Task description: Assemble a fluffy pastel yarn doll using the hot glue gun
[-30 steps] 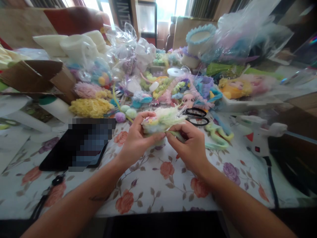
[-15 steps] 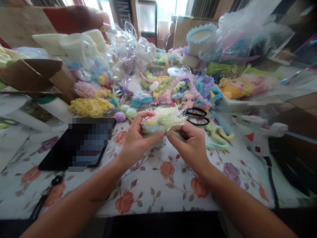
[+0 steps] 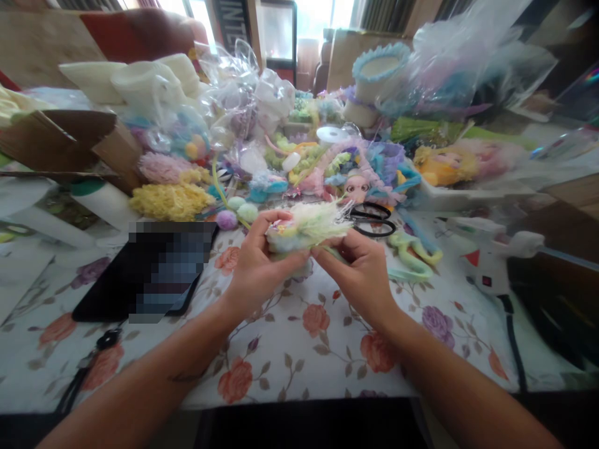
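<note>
Over the middle of the table, a fluffy pastel craft piece [image 3: 311,226] in cream, pale green and light blue, with wispy fibres at its right end, is held between both hands. My left hand [image 3: 262,255] is closed round its left side, thumb along the lower edge. On the lower right, my right hand [image 3: 358,262] pinches the piece's edge with thumb and fingers; a strip of pale green shows there. The thumbs nearly meet. Just behind my right hand lie black-handled scissors [image 3: 374,219]. A pale green and blue soft strip [image 3: 414,265] lies to its right.
A black tablet [image 3: 112,274] lies at left. Pom-poms [image 3: 228,219], yellow yarn [image 3: 173,202] and a doll face [image 3: 356,187] sit behind the hands. A white glue gun [image 3: 489,255] with its cord is at right. A cardboard box [image 3: 60,146] and plastic bags [image 3: 238,93] stand farther back.
Almost nothing differs. Both hands keep the same grip on the fluffy piece, and the view has shifted very slightly.
</note>
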